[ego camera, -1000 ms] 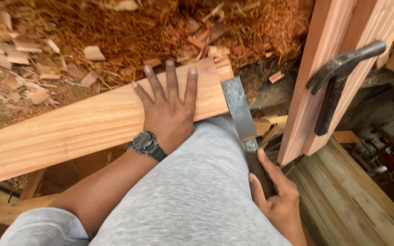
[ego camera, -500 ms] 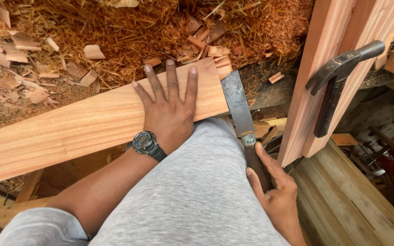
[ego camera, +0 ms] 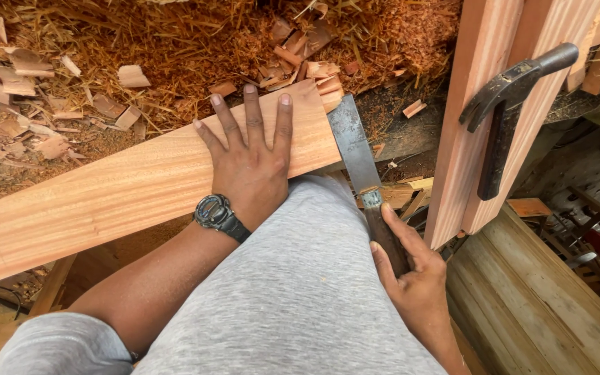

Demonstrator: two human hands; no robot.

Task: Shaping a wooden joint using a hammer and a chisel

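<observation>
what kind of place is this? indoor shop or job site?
Most likely a rough woodworking shop. Reddish wood chips and shavings cover the ground, the left hand presses a long pale reddish plank, the right hand grips a broad flat steel chisel, and a dark metal hammer hangs on an upright timber.

No packages, labels or signs anywhere. Only one tiny screen: the round face of a dark wristwatch (ego camera: 214, 210) on the left arm, just behind the left hand (ego camera: 249, 167). Grey and dim, too small to read.
</observation>
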